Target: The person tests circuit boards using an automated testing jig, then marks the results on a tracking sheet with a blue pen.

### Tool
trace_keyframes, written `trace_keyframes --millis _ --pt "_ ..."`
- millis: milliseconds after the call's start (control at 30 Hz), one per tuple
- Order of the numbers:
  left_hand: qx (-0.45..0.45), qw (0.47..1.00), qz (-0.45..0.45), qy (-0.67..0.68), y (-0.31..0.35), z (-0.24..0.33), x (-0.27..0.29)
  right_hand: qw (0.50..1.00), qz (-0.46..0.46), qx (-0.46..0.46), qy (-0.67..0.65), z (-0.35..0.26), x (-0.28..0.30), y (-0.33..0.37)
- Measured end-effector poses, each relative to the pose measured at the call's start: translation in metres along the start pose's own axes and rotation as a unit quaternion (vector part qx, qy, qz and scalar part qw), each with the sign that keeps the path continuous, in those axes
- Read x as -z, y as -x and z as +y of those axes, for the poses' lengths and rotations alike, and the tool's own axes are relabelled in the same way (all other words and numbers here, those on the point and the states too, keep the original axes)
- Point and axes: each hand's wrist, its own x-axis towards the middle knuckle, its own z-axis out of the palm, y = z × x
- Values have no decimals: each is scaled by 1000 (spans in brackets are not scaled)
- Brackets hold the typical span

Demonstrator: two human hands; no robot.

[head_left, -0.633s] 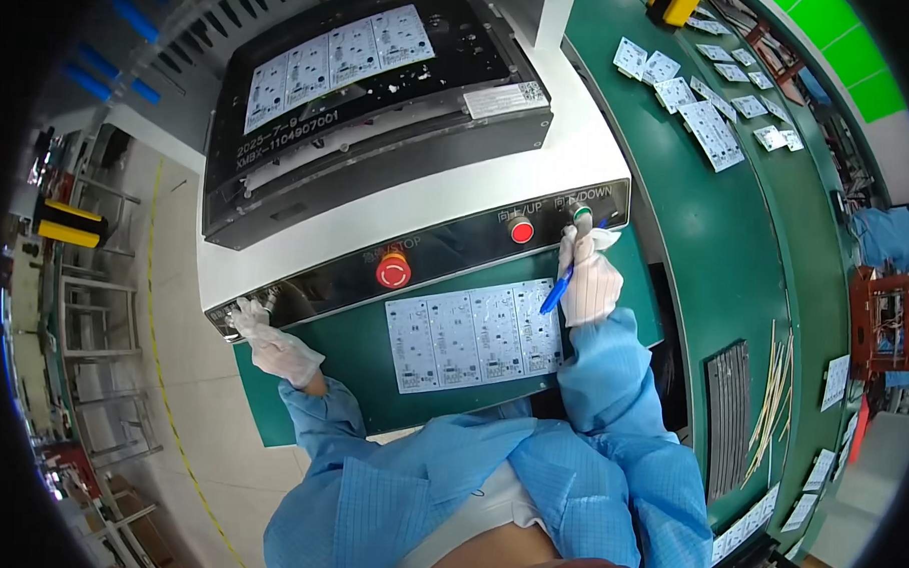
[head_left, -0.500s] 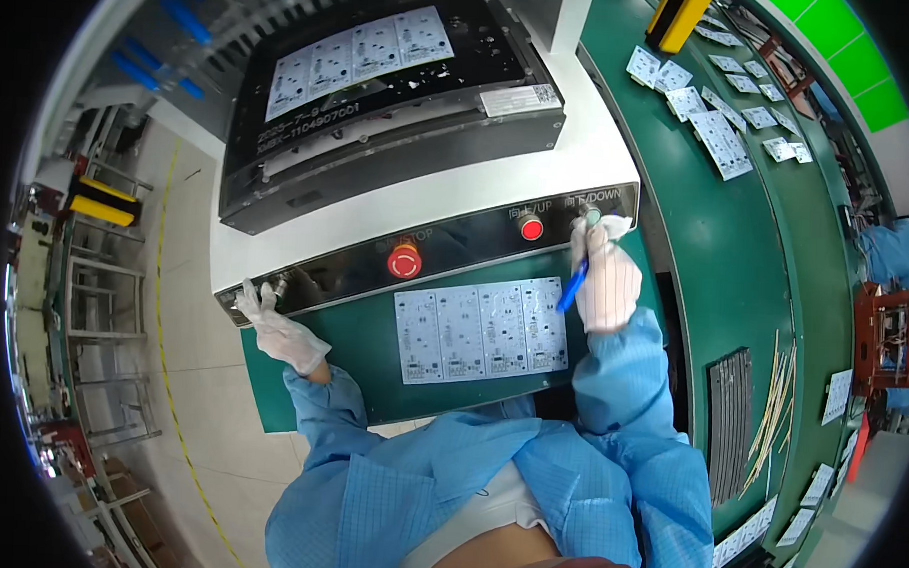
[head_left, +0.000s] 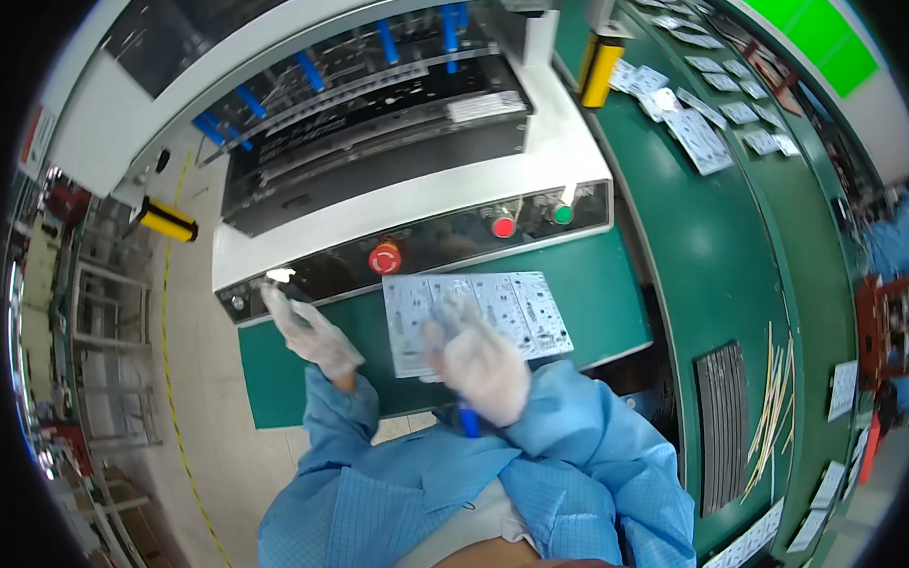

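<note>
My left hand (head_left: 313, 331), in a white glove, is at the left end of the black control panel (head_left: 335, 267), fingers stretched out and holding nothing. In a matching glove, my right hand (head_left: 480, 363) is smeared by motion over a white circuit board panel (head_left: 548, 327). A blue pen (head_left: 469, 421) sticks out below the palm of this hand. The circuit board panel lies on the green table, partly covered by the hand. Whether the fingers touch it, I cannot tell. On the control panel sit a red stop knob (head_left: 384, 258), a red button (head_left: 504, 227) and a green button (head_left: 563, 214).
Behind the control panel, a white press machine (head_left: 570, 138) holds a black fixture (head_left: 379, 161) under several blue rods (head_left: 310, 71). A green bench (head_left: 665, 281) on the right carries loose circuit boards (head_left: 698, 142), dark strips (head_left: 722, 424) and thin sticks (head_left: 768, 415). Yellow-black posts (head_left: 600, 71) flank the machine.
My right hand has left the green button and come down left over the circuit board panel. My left hand has drawn slightly off the panel's end. The blue rods now stand over the fixture.
</note>
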Motion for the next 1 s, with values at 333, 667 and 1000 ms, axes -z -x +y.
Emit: trace_keyframes --millis 333,667,1000 --pt "537 -69 -445 714 90 256 -41 320 676 -247 -616 53 131 130" --pt "492 -157 -622 589 161 419 -27 496 792 -59 -351 -46 215 297" --pt "328 108 -758 553 162 453 10 492 548 -471 486 -18 138 279"
